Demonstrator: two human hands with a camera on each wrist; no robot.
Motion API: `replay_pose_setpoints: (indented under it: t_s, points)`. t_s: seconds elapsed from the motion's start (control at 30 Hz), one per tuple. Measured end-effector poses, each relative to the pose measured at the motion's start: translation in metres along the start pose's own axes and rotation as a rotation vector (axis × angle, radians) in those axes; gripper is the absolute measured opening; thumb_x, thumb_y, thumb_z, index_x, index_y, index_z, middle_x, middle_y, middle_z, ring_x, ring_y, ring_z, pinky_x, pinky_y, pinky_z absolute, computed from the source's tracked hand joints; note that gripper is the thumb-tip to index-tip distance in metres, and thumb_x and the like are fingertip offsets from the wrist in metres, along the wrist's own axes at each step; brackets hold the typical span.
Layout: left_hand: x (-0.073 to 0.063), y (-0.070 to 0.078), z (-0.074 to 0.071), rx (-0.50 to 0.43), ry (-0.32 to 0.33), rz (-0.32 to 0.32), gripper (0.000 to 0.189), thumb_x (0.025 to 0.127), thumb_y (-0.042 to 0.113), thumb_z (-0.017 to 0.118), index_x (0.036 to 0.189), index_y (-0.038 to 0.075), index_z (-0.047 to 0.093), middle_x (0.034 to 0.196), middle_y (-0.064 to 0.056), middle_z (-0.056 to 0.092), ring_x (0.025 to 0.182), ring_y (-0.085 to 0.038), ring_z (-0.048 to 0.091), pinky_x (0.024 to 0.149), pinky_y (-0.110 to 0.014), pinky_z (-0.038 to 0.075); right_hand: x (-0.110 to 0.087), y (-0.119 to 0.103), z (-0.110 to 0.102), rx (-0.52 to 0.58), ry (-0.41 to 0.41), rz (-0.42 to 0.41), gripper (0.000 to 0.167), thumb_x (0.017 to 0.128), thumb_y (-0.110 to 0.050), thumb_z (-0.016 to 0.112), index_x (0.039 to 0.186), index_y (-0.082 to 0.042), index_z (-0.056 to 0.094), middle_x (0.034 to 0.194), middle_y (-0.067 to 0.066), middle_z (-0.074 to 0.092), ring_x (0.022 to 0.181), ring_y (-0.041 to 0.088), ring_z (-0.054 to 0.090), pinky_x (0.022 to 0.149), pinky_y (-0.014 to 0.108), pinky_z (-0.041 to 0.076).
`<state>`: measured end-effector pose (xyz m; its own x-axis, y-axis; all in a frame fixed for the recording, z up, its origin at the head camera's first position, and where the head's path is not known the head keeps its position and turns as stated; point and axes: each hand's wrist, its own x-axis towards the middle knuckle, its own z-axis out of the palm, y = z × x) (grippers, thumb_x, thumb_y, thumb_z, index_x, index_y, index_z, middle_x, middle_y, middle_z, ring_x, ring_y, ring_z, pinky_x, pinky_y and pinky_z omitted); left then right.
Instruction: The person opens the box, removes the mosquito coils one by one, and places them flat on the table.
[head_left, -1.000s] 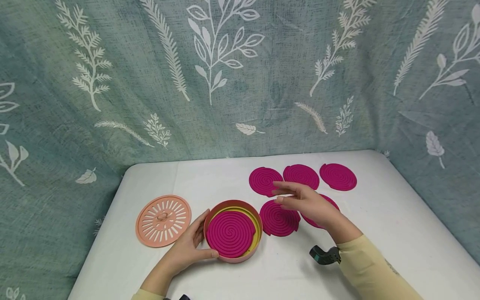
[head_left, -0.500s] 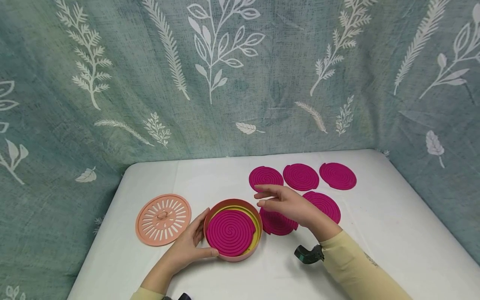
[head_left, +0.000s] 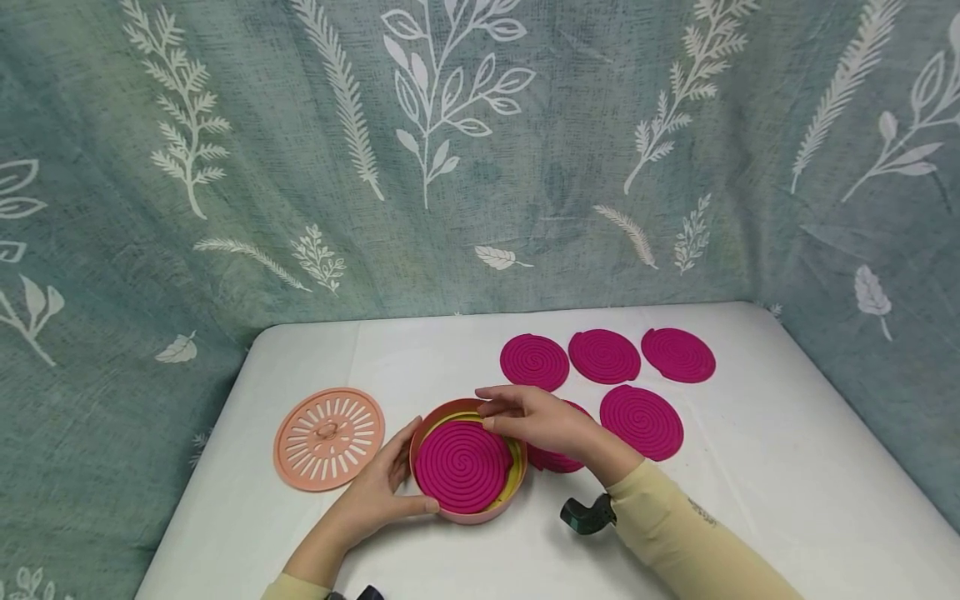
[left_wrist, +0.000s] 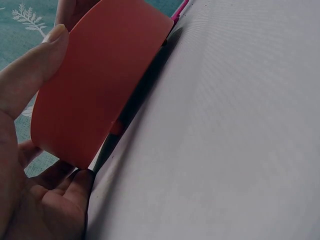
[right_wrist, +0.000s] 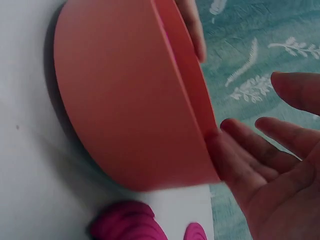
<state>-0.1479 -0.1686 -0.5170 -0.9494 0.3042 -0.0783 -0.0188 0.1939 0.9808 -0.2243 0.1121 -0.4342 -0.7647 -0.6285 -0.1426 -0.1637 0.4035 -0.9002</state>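
Right hand, loosely spread, reached container left hand grips.

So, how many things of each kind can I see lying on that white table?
Round coral box: 1
Round slotted coral lid: 1
Flat magenta spiral discs: 6, one inside the box
Yellow piece under that disc: at least 1, mostly hidden
Total: at least 9

6 flat magenta spiral discs, 1 open round coral tub, 1 round peach slotted lid; yellow round pieces, number unclear.
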Motion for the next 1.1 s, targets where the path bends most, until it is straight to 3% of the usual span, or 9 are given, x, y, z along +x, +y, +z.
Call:
replay_pose_setpoints:
  t_s: [0.33,0.8,1.1]
  points:
    - [-0.001,0.001,0.000,-0.001,-0.011,0.013,0.119,0.064,0.023,0.095,0.158,0.025,0.024,0.156,0.004,0.031,0.142,-0.010,0.029,0.112,-0.018,0.029,0.014,0.000,0.020,-0.129,-0.009,0.008,0.054,0.094,-0.037,0.067,0.144,-0.021,0.053,0.136,0.003,0.059,0.125,0.020,0.054,0.105,0.043,0.047]
    - [0.000,0.000,-0.001,-0.009,-0.021,0.018,0.119,0.065,0.022,0.095,0.159,0.023,0.022,0.157,0.005,0.029,0.143,-0.009,0.027,0.112,-0.018,0.027,0.014,-0.004,0.025,-0.126,-0.041,0.040,0.060,0.093,-0.032,0.069,0.148,-0.024,0.046,0.133,0.005,0.060,0.124,0.021,0.055,0.103,0.045,0.049]
    - [-0.001,0.001,0.000,-0.017,-0.013,0.015,0.118,0.063,0.022,0.095,0.158,0.026,0.024,0.156,0.005,0.031,0.143,-0.009,0.028,0.112,-0.018,0.028,0.012,-0.001,0.021,-0.097,-0.012,0.023,0.050,0.095,-0.034,0.066,0.143,-0.024,0.053,0.133,0.005,0.060,0.123,0.020,0.055,0.102,0.045,0.049]
